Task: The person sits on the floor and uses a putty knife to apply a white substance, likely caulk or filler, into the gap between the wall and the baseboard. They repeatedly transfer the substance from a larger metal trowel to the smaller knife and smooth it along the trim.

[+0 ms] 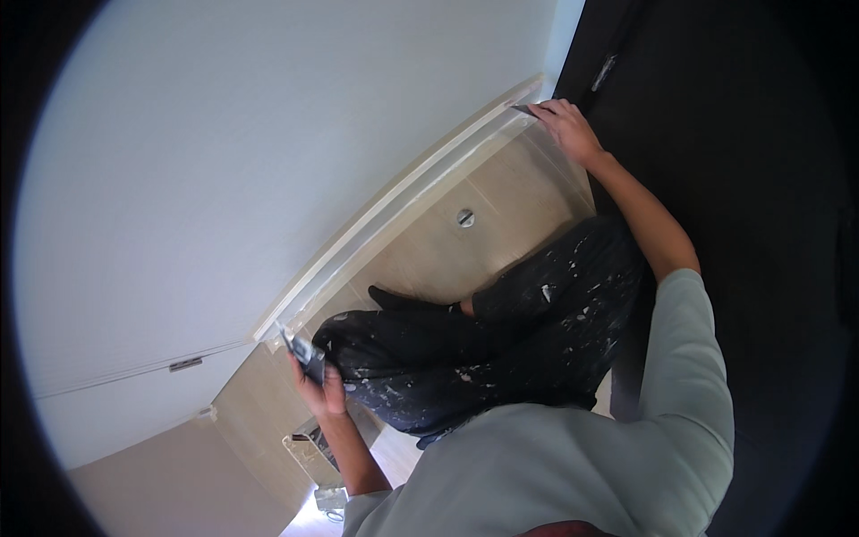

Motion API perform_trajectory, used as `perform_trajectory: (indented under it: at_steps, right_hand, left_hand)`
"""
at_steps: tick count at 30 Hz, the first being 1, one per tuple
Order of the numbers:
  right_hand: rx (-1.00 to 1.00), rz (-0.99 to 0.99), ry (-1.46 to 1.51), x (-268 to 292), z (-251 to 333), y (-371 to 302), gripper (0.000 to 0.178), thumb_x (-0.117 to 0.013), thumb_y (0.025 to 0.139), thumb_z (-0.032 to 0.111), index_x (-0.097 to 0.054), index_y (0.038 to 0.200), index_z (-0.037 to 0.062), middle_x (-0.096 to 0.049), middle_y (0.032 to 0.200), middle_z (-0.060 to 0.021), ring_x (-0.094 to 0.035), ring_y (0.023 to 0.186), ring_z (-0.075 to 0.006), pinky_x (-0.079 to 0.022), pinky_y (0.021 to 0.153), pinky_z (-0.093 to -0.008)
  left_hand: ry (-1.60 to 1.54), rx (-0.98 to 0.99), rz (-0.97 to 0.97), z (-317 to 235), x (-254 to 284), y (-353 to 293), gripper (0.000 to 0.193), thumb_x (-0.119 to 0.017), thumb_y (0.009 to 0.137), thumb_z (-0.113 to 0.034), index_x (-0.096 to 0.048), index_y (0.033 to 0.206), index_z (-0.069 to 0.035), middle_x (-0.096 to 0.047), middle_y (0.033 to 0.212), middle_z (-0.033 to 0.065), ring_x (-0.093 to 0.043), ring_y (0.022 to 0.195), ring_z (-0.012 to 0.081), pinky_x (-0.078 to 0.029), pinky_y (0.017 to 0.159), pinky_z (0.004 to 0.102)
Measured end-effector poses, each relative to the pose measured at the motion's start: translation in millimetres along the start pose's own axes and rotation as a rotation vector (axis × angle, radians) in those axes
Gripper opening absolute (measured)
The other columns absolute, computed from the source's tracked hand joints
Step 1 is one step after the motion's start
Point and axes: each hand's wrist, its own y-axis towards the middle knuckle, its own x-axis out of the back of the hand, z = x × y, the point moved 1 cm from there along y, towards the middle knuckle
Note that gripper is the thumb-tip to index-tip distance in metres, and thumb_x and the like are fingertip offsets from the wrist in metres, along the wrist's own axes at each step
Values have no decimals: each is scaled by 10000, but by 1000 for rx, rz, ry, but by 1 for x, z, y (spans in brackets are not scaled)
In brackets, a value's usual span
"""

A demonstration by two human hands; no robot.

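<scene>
Pale wall [259,152] fills the upper left of the head view, and at its foot a light skirting strip [403,194] goes from the lower left to the upper right, beside a wood-toned floor [420,251]. Near the strip's upper end, the right hand [570,132] has its grip pinched on a dark flat blade [523,110], held low at the strip, probably so that its edge can meet the surface evenly. At lower left, the left hand [320,391] has its grip closed around a metal tool [310,360] with whitish smears, beside the spotted trousers [447,367], perhaps for easy reach. A dark door-like panel [752,179] limits room at the right; between both hands, a long stretch of strip gives space for moving.
</scene>
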Motion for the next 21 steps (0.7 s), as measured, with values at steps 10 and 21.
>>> perform_trajectory:
  at_steps: [10, 21]
  right_hand:
    - [250, 19, -341, -76, -66, 19, 717, -494, 834, 10, -328, 1512, 179, -443, 1424, -98, -426, 1302, -270, -347, 1088, -408]
    - [153, -36, -346, -100, -92, 27, 720, -485, 856, 17, -298, 1525, 210, -428, 1440, -94, -409, 1318, -274, -324, 1119, -424]
  left_hand:
    - [-64, -75, 44, 14, -14, -3, 300, -553, 1004, -177, -584, 1210, 38, -673, 1085, 150, -634, 901, 187, -565, 748, 273]
    - [-3, -128, -48, 13, -14, 1, 295, -558, 996, -148, -580, 1212, 52, -655, 1160, 173, -648, 954, 217, -579, 767, 274]
